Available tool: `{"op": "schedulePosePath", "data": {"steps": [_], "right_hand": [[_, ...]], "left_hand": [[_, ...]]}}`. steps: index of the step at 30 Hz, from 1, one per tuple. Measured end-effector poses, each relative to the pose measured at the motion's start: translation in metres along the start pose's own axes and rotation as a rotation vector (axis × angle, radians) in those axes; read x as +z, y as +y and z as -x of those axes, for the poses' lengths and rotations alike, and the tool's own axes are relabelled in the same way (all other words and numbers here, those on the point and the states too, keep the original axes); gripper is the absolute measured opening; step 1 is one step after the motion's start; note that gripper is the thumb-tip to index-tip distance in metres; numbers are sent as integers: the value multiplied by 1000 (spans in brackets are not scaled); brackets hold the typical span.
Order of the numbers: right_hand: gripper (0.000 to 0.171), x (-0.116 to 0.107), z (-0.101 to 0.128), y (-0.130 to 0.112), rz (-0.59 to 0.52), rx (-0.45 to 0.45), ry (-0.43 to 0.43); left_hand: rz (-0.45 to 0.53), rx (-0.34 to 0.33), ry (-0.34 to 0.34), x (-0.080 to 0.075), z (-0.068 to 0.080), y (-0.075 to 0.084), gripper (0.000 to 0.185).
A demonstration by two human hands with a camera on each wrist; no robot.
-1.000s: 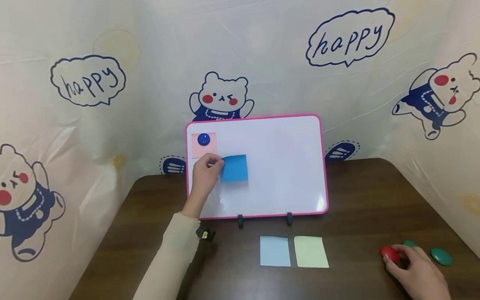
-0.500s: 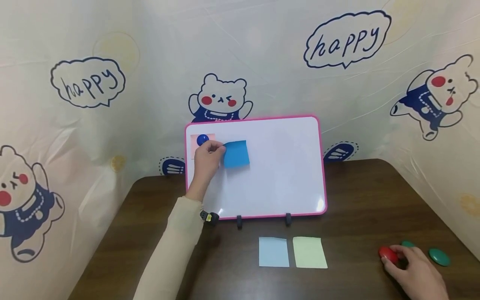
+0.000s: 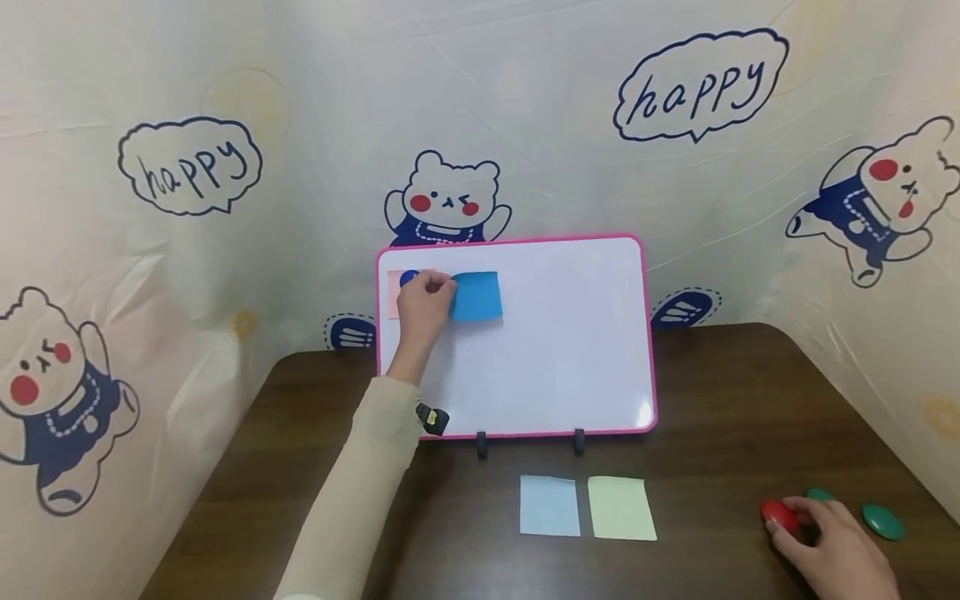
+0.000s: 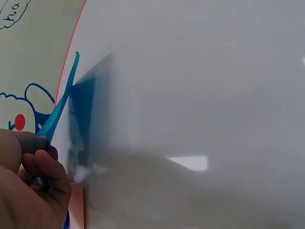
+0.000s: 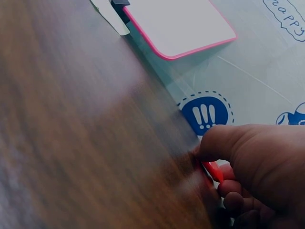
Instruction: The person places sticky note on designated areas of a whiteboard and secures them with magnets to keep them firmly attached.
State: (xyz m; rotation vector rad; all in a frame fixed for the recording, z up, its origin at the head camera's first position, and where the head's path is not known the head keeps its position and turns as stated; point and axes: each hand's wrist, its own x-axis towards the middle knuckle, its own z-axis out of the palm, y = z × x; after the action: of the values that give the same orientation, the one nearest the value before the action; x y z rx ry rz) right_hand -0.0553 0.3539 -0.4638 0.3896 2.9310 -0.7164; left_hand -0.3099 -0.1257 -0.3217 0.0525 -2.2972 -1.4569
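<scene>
Right two-thirds of pink-framed whiteboard (image 3: 570,333) bare, open to reach. Upper left corner crowded: left hand (image 3: 422,310), bright blue sticky note (image 3: 477,296), pink note (image 3: 393,293). Dark wooden table (image 3: 712,400): pale blue paper square (image 3: 550,505) and pale green paper square (image 3: 621,507) before board stand; green round magnets (image 3: 882,522) near right hand (image 3: 832,550).

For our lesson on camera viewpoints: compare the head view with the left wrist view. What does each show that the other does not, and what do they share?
Only the head view shows the right hand on the red magnet, the green magnets, the pale blue note and pale green note on the table, and the blue magnet.

Only the left wrist view shows, edge on, that the blue note bends away from the board.

Both show the left hand pinching the blue note against the whiteboard, beside the pink note.
</scene>
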Motion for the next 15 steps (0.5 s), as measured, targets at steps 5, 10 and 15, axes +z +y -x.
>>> {"op": "schedulePosePath", "data": {"steps": [5, 10, 15], "right_hand": [[72, 0, -1, 2, 5, 0, -14], [72, 0, -1, 3, 2, -2, -10], [73, -2, -2, 4, -4, -6, -26]], "left_hand": [[-17, 1, 7, 3, -3, -1, 20], [-29, -14, 24, 6, -7, -2, 22], [-30, -27, 43, 9, -8, -2, 22]]}}
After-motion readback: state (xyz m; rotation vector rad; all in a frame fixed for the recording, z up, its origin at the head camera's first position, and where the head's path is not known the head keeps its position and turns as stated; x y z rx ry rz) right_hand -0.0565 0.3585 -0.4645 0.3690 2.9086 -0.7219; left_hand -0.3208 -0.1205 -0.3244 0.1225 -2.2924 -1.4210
